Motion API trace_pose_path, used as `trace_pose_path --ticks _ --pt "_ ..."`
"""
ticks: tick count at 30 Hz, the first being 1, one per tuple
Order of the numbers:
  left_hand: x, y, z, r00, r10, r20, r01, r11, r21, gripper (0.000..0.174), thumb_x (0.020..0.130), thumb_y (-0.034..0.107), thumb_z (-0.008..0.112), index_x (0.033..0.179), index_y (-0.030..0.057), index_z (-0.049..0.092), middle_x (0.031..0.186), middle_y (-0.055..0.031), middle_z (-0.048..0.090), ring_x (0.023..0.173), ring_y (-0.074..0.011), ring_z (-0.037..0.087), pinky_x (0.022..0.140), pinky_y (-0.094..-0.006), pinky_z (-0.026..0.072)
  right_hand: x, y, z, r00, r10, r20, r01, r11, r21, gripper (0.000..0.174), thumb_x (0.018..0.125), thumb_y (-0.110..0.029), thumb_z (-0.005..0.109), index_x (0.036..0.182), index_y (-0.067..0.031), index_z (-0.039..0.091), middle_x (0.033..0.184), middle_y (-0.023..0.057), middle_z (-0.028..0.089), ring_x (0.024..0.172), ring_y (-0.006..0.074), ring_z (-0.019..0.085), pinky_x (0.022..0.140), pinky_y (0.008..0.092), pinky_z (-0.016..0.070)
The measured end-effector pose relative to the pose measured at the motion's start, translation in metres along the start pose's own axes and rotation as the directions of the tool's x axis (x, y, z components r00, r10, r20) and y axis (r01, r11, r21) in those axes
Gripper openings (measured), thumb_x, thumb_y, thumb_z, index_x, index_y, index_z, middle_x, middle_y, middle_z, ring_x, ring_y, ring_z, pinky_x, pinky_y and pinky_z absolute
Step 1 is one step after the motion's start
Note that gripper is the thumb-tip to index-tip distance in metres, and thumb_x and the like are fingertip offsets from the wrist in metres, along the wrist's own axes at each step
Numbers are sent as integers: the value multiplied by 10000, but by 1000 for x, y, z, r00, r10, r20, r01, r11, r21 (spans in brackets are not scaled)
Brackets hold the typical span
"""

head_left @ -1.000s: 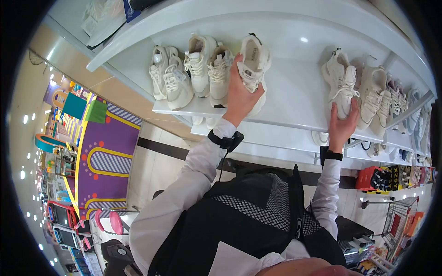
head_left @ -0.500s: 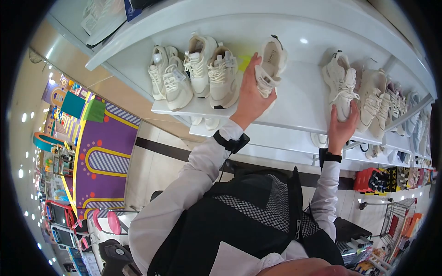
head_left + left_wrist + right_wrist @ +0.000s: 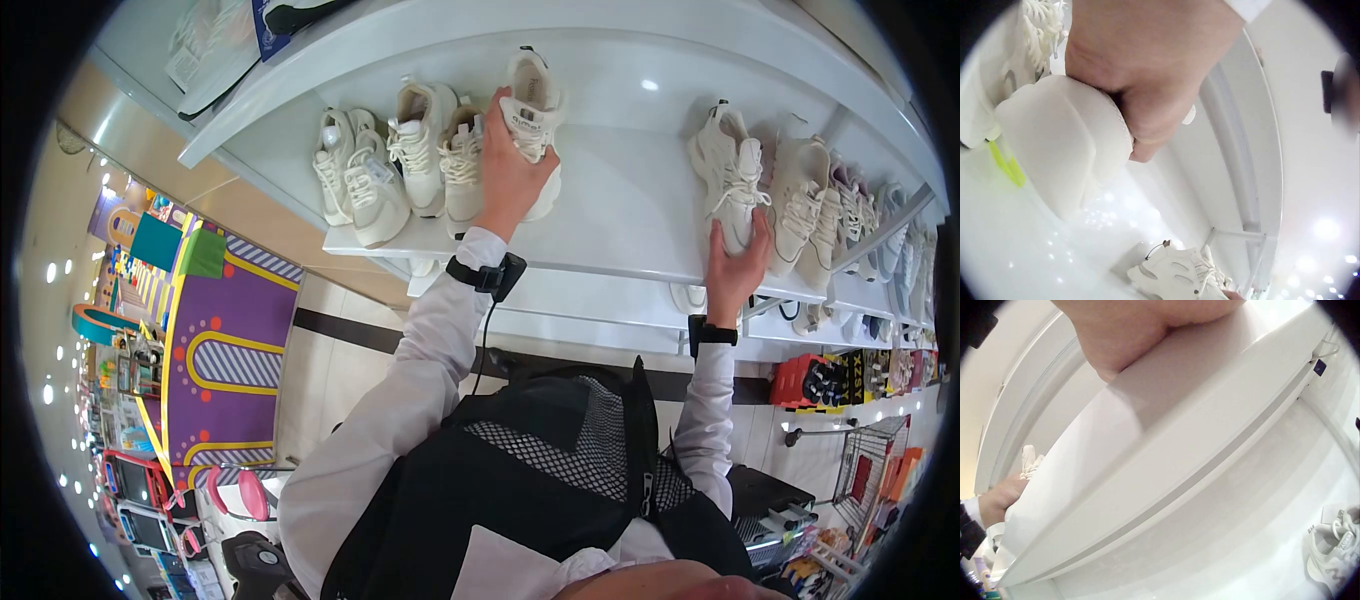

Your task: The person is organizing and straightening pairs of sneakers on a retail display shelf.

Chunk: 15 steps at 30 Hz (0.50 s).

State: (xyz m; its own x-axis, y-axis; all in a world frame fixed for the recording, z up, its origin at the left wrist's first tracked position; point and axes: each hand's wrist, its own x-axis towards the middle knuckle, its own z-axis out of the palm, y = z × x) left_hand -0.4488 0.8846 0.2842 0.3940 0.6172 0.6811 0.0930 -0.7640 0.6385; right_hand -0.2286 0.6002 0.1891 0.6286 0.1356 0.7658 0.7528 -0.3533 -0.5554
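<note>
My left hand point(image 3: 512, 182) grips a white lace-up sneaker point(image 3: 530, 118) around its middle, thumb on one side and fingers on the other. In the left wrist view the rounded toe point(image 3: 1054, 140) of this sneaker hangs close over the white shelf. My right hand point(image 3: 737, 262) holds the toe end of another white sneaker point(image 3: 735, 170) standing on the same shelf further right, thumb and fingers on either side. The right wrist view shows only part of that hand point(image 3: 1147, 325) above the shelf edge; its sneaker is hidden there.
Left of my left hand stand white sneakers point(image 3: 372, 190) in pairs on the shelf point(image 3: 620, 200). More sneakers point(image 3: 802, 205) line the right side. A lime-green strip point(image 3: 1007, 164) lies on the shelf. Below, a lower shelf point(image 3: 1260, 550) holds shoes. A shopping cart point(image 3: 865, 465) stands at right.
My left hand carried its sneaker right, baring a lime-green patch on the shelf, then brought it back left beside the neighbouring pair. The right hand keeps its hold on its sneaker's toe.
</note>
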Motion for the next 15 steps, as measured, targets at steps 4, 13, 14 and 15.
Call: trace_pose_path --ticks 4,13,14,15 --pt "1 -2 4 997 -75 -7 75 997 3 990 847 52 856 1694 67 345 1540 -231 596 1397 -376 651 1175 -466 533 0 0 0 1000 -1 -4 1 1000 -9 665 919 -228 934 1484 -37 640 1496 194 685 1409 427 638 1197 517 506" --pt "2 -5 5 999 -48 0 48 999 21 1018 819 71 873 1686 50 339 1623 -256 507 1473 -468 560 1223 -527 487 0 -1 0 1000 2 1 -2 1000 -11 672 924 -232 929 1493 -31 633 1498 192 683 1406 431 643 1186 513 519" --pt "2 -5 5 999 -48 1 48 999 21 1018 819 71 873 1686 50 339 1623 -256 507 1473 -468 560 1223 -527 487 0 0 0 1000 -2 0 2 1000 -12 672 924 -232 928 1493 -32 633 1500 192 682 1406 431 644 1185 512 520" --pt "1 -4 5 998 -59 9 59 997 55 1014 818 78 875 1681 51 344 1649 -262 485 1496 -478 532 1242 -537 468 0 0 1 1000 -6 -1 6 1000 -13 673 923 -231 928 1494 -32 632 1502 192 681 1405 431 645 1184 511 521"
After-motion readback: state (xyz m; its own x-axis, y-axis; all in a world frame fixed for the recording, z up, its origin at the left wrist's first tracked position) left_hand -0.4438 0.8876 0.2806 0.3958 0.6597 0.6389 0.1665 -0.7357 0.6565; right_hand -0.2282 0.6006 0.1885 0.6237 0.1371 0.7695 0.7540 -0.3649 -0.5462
